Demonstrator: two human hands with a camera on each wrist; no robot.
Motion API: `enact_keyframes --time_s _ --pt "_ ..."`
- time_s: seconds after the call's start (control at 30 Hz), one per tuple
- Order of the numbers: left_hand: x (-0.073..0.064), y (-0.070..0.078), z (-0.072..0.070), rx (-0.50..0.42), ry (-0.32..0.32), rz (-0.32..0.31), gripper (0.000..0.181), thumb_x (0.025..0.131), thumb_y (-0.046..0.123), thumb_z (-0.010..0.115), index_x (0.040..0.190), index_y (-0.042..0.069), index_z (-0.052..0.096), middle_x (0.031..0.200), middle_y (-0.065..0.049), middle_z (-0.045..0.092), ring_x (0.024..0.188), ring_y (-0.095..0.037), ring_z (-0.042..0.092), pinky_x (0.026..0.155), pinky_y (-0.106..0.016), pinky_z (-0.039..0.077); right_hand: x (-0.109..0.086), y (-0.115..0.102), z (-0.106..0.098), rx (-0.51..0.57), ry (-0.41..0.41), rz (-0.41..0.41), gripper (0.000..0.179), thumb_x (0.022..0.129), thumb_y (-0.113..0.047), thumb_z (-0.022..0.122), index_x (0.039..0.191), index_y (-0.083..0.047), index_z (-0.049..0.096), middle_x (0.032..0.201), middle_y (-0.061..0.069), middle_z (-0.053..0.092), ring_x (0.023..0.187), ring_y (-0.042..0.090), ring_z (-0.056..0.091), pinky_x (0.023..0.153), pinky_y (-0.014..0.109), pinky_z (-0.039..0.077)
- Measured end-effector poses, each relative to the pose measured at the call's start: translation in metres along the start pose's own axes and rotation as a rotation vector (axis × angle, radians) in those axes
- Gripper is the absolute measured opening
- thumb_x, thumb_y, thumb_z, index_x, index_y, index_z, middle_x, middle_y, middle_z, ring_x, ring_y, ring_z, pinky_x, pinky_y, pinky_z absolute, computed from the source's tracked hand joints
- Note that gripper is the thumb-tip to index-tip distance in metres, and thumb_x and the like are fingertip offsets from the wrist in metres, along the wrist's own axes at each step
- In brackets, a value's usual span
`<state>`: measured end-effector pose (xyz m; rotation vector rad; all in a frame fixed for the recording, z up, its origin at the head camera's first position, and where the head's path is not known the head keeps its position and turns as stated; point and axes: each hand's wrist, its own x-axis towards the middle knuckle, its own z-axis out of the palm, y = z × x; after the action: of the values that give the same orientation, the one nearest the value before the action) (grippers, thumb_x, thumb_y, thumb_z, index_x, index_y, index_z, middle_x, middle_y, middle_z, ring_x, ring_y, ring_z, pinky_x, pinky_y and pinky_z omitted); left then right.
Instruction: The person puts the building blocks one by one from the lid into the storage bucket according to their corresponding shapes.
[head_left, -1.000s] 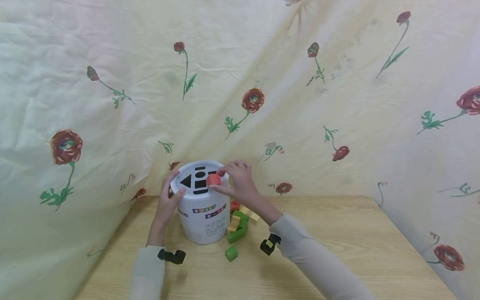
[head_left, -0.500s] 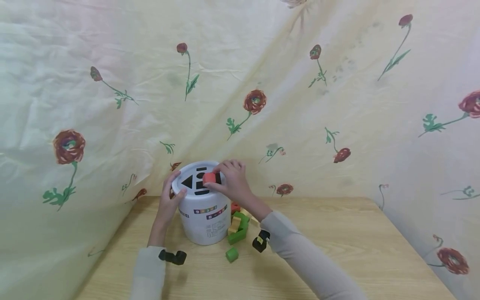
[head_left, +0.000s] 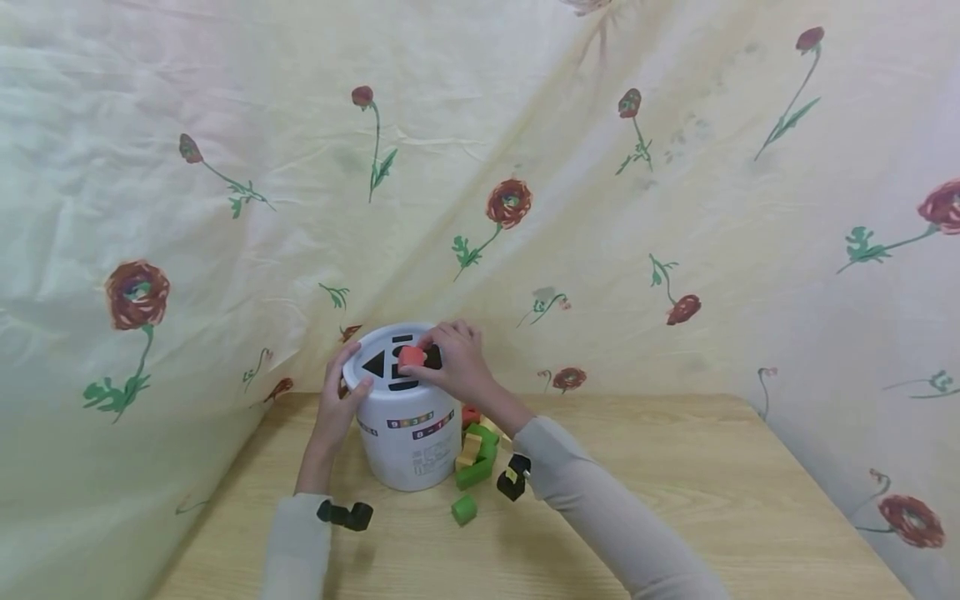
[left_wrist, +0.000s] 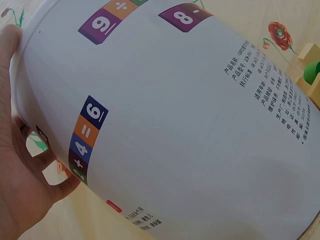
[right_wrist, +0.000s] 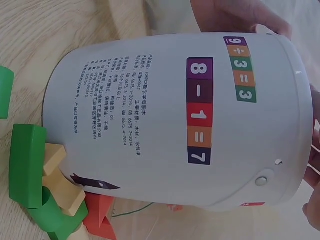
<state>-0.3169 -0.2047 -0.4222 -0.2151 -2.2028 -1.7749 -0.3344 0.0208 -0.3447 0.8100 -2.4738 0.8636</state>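
A white bucket (head_left: pixel 401 454) stands upright on the table, its lid cut with black-looking shape holes, among them a triangular hole (head_left: pixel 373 364). My left hand (head_left: pixel 335 410) grips the bucket's left rim, thumb at the near edge and fingers round the side; the left wrist view shows its fingers against the wall. Over the middle of the lid my right hand (head_left: pixel 459 364) pinches a red block (head_left: pixel 411 358) between thumb and fingers. The block hides part of the square and round holes beneath it. In the right wrist view only a bit of the right hand (right_wrist: pixel 314 207) shows.
Against the bucket's right side lie green blocks (head_left: pixel 475 473), pale wooden blocks (head_left: pixel 468 451) and a red block (head_left: pixel 470 415). A green cylinder (head_left: pixel 463 509) lies nearer on the wooden table (head_left: pixel 637 483). Behind hangs a flowered cloth (head_left: pixel 450 125).
My right hand has carried the red block leftward across the lid, from the right-hand hole to the middle ones, uncovering the right-hand hole. The left hand keeps its hold on the rim.
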Motion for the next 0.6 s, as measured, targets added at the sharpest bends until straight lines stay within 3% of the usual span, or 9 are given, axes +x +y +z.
enact_keyframes --time_s 0.6 --pt "0.0009 -0.0013 -0.0003 0.003 -0.007 -0.003 0.066 0.098 0.035 0.058 0.158 0.03 0.031 0.168 -0.004 0.018 0.153 -0.033 0.023 0.122 -0.069 0.019 0.0049 -0.0063 0.0068 -0.078 -0.026 -0.014 0.042 0.083 -0.048 0.081 0.106 -0.014 0.069 0.105 0.002 0.065 0.103 0.019 0.045 0.095 0.04 0.035"
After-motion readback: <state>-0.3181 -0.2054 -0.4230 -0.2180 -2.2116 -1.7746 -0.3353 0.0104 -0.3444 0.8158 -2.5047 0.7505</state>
